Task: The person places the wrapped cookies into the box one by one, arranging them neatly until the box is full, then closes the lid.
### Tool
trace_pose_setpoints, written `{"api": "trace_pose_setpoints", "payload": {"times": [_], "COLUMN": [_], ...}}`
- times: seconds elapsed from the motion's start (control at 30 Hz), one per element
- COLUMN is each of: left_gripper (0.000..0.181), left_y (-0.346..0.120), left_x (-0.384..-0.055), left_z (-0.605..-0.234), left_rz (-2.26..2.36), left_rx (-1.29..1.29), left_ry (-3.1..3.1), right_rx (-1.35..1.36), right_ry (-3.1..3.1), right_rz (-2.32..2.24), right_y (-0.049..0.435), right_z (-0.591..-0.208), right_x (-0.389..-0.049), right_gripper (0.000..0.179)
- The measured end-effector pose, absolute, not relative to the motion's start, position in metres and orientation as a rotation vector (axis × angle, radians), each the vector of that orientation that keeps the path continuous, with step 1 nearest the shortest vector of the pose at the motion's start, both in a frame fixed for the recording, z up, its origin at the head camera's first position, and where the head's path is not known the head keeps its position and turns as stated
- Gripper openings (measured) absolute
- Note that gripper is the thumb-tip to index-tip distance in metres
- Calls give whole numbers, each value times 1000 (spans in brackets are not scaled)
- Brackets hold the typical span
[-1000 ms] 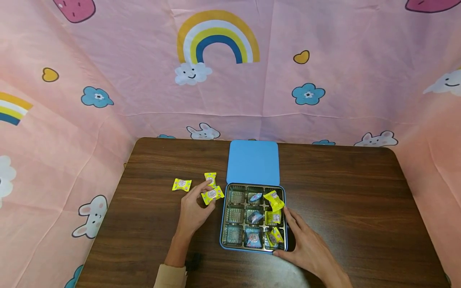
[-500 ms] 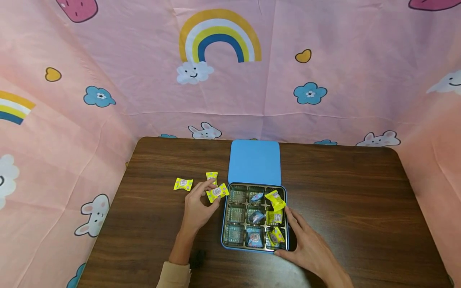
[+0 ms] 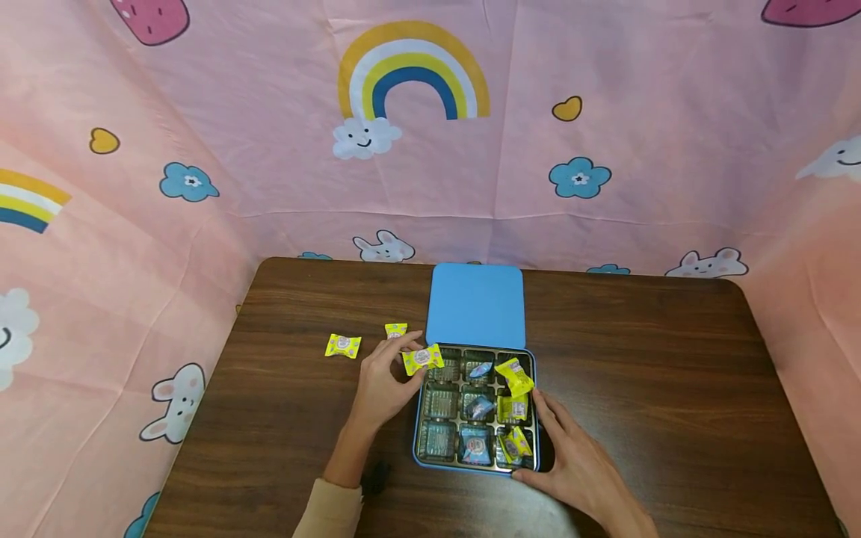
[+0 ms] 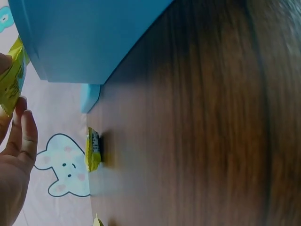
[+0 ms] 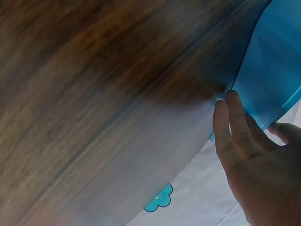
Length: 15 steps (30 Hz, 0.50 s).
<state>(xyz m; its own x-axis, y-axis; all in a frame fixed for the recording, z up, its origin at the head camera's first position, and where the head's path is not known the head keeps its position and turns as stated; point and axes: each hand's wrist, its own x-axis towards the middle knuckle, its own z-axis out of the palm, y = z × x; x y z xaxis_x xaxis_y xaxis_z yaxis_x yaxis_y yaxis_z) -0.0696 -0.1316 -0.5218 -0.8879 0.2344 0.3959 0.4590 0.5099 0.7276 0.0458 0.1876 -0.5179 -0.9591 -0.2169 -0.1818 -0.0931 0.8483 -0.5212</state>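
A yellow wrapped candy [image 3: 423, 359] is pinched between the left thumb and fingers of my left hand [image 3: 383, 388], over the far-left compartment of a blue tin [image 3: 464, 469]. In the left wrist view, that candy's wrapper [image 4: 14, 80] shows at the left edge. My right hand [image 3: 581, 471] rests against the tin's right side, thumb at the near corner, fingers fairly straight along the wall. Yellow candies [image 3: 513, 407] fill the right column of the tin's tray, the far one jutting out. Blue candies [image 3: 475, 445] lie in the middle column; the left column holds none.
Two yellow candies lie left of the tin: one apart [image 3: 343, 346], the other [image 3: 396, 329] partly behind my left fingers. The tin's blue lid [image 3: 476, 305] is laid back towards the far edge of the wooden table [image 3: 639, 336]. A patterned cloth [image 3: 498, 164] hangs behind.
My left hand has lifted the yellow candy from beside the tin and carried it right, over the tin's far-left corner. The right hand has stayed against the tin.
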Motion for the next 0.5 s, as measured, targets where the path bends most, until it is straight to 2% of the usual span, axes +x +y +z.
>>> {"api": "trace_pose_setpoints", "payload": {"times": [0.5], "left_gripper": [57], "left_y": [-124], "left_x": [-72], "left_z": [-528], "left_rz": [-1247], "left_rx": [-677], "left_ry": [-2504], "right_rx": [-243], "right_ry": [2804], "right_rz": [-778], "right_y": [188], "right_z": [-518], "right_x": [47], "right_gripper": [123]}}
